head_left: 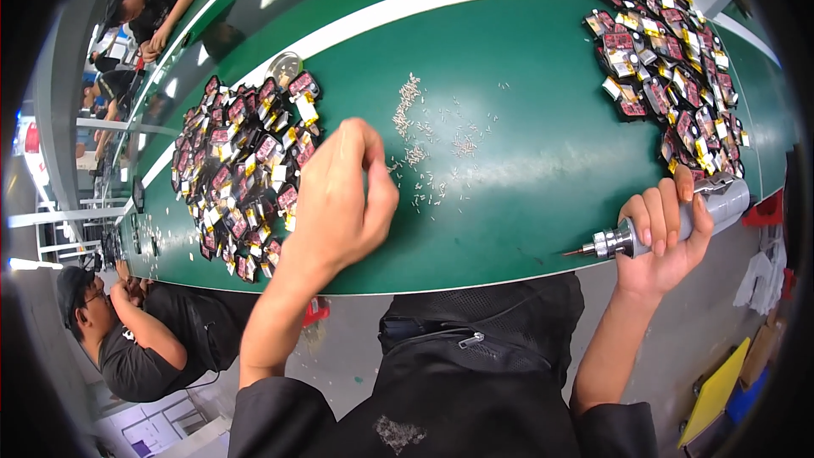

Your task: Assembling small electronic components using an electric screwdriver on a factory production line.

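My left hand [343, 195] hovers over the green table, thumb and fingers pinched together. Whatever is between the fingertips is hidden or too small to name. Just beyond it lie loose small screws [408, 106], some heaped and others scattered. Around the grey barrel of an electric screwdriver [721, 203] are the fingers of my right hand [666, 233], at the table's near right edge. The screwdriver lies sideways, its thin bit pointing left. Beside my left hand is a pile of small black-cased electronic units [229, 174] with red boards, white blocks and yellow tape.
A second pile of the same units [666, 59] covers the right end of the table [517, 59]. A round clear dish [284, 68] stands behind the left pile. At the lower left sits a person [144, 331]; another person [165, 4] leans over the far side.
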`<control>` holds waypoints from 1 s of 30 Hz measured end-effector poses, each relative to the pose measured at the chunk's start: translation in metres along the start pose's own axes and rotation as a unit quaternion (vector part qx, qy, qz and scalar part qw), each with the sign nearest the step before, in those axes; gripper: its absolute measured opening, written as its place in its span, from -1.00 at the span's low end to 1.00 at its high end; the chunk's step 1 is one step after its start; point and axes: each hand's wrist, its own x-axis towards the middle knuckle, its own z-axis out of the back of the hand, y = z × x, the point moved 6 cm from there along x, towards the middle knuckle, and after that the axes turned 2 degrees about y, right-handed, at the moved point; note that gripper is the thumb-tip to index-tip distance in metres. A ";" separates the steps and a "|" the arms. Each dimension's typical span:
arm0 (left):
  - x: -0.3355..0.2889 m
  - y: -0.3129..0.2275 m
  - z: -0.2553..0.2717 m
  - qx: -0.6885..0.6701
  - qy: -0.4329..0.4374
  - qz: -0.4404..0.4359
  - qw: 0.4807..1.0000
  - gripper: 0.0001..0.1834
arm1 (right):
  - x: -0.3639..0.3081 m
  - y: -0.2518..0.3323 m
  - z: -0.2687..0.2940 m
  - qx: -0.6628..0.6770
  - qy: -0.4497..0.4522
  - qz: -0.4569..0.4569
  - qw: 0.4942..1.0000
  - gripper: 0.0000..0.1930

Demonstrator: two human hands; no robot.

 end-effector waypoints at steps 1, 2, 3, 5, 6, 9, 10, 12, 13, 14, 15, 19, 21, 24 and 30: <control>-0.006 -0.010 0.001 -0.032 0.005 -0.008 0.999 -0.89 | 0.000 0.000 0.001 -0.004 -0.005 -0.002 1.000 -0.88; -0.011 -0.017 -0.001 -0.073 0.006 -0.015 0.997 -0.89 | 0.000 0.000 0.001 -0.005 0.002 0.001 1.000 -0.89; -0.016 -0.024 -0.004 -0.115 0.006 -0.022 0.993 -0.89 | 0.001 -0.001 0.000 -0.008 0.008 0.005 1.000 -0.89; -0.025 -0.032 -0.017 -0.211 -0.009 0.017 0.977 -0.93 | 0.003 -0.004 -0.005 -0.030 0.002 0.007 1.000 -0.89; -0.029 -0.037 -0.023 -0.259 -0.009 0.034 0.965 -0.95 | 0.004 -0.006 -0.012 -0.035 0.007 0.018 0.999 -0.91; -0.040 -0.045 -0.040 -0.402 -0.010 0.097 0.910 -0.89 | 0.003 -0.019 -0.034 -0.021 0.006 0.020 1.000 -0.88; -0.042 -0.045 -0.048 -0.492 -0.010 0.132 0.860 -0.84 | 0.002 -0.021 -0.043 -0.001 0.015 0.025 1.000 -0.88; -0.044 -0.050 -0.061 -0.582 -0.003 0.139 0.801 -0.81 | -0.002 -0.026 -0.057 0.016 0.008 0.042 0.999 -0.86; -0.044 -0.053 -0.069 -0.658 0.002 0.142 0.739 -0.78 | -0.004 -0.028 -0.061 0.007 0.003 0.042 0.999 -0.86; -0.044 -0.055 -0.074 -0.665 0.003 0.143 0.733 -0.78 | -0.005 -0.028 -0.064 0.009 0.002 0.054 0.998 -0.86; -0.046 -0.058 -0.079 -0.685 0.007 0.145 0.714 -0.77 | -0.006 -0.030 -0.066 0.015 0.003 0.064 0.998 -0.85; -0.049 -0.069 -0.084 -0.724 0.002 0.157 0.671 -0.76 | -0.005 -0.035 -0.066 0.000 0.011 0.059 0.998 -0.86; -0.050 -0.070 -0.085 -0.723 0.002 0.154 0.674 -0.75 | -0.006 -0.036 -0.065 -0.004 0.008 0.062 0.998 -0.86; -0.052 -0.069 -0.086 -0.723 0.000 0.159 0.672 -0.75 | -0.006 -0.035 -0.065 -0.012 0.004 0.067 0.998 -0.87; -0.054 -0.072 -0.084 -0.697 0.003 0.177 0.694 -0.77 | -0.012 -0.033 -0.072 -0.051 0.019 0.076 0.996 -0.88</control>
